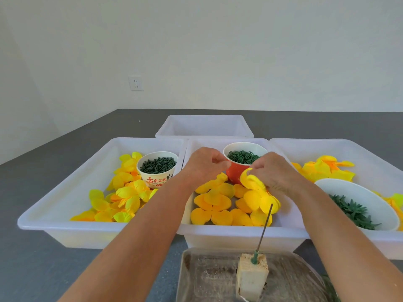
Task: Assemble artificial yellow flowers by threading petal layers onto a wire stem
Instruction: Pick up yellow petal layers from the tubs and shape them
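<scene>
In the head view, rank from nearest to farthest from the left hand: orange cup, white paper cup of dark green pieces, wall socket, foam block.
From the left hand:
1. Orange cup, just right.
2. White paper cup, left tray.
3. Foam block, bottom, near the camera.
4. Wall socket, far wall.

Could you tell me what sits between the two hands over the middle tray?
In the head view, the orange paper cup of green rings stands between the left hand and right hand.
</scene>
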`<action>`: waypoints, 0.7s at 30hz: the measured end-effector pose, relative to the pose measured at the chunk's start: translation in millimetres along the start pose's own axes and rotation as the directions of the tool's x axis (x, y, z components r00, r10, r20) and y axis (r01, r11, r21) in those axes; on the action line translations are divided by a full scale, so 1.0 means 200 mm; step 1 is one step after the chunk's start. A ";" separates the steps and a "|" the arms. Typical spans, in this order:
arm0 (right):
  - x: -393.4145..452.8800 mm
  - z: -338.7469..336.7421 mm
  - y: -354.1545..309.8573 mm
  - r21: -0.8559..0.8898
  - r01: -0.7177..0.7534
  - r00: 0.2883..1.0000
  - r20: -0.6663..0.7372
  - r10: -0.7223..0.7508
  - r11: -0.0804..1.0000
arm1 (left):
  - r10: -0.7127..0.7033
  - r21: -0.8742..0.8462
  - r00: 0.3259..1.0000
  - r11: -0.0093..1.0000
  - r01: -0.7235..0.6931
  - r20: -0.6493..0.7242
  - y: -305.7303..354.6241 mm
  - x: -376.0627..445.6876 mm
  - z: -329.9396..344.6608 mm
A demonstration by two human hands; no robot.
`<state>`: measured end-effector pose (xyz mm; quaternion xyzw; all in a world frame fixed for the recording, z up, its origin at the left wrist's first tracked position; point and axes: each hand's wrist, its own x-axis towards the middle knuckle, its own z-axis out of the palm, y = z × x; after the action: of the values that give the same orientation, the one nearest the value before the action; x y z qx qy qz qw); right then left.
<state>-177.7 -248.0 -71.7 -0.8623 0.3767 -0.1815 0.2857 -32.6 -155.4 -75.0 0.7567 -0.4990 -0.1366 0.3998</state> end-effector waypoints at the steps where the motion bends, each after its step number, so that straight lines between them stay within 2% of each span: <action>1: 0.01 0.00 0.00 0.115 -0.003 1.000 -0.020 0.006 0.993 | -0.004 -0.029 0.998 1.000 0.006 0.062 0.01 0.00 0.00; 4: 0.01 0.00 0.00 0.497 -0.051 0.998 -0.007 0.062 0.866 | 0.030 -0.097 0.973 0.995 -0.008 0.229 0.02 -0.02 0.01; 7: 0.02 0.01 0.00 0.608 -0.060 0.998 0.038 0.047 0.792 | 0.061 -0.194 0.965 0.981 -0.011 0.254 0.02 -0.02 0.01; 9: 0.02 0.02 -0.01 0.655 -0.063 0.998 0.046 0.043 0.753 | 0.053 -0.235 0.975 0.972 -0.001 0.215 0.02 -0.02 0.01; 12: 0.03 0.03 -0.01 0.691 -0.099 0.994 0.035 0.105 0.716 | 0.068 -0.202 0.994 0.978 -0.049 0.090 0.02 -0.01 0.01; 15: 0.04 0.01 -0.01 0.781 -0.185 0.982 0.117 0.151 0.596 | 0.063 -0.144 0.996 0.987 -0.071 -0.059 0.00 0.00 0.00; 18: 0.02 0.00 0.00 0.785 -0.157 0.981 0.196 -0.001 0.599 | 0.012 -0.165 0.993 0.986 -0.031 -0.115 -0.01 0.01 -0.01; 21: 0.02 0.00 0.00 0.813 -0.140 0.979 0.198 -0.042 0.566 | -0.077 -0.295 0.992 0.954 0.045 -0.096 0.01 0.01 -0.02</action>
<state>-174.8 -251.5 -72.5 -0.6327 0.2427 -0.2427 0.6942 -30.5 -155.9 -71.6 0.7105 -0.4276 -0.1806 0.5290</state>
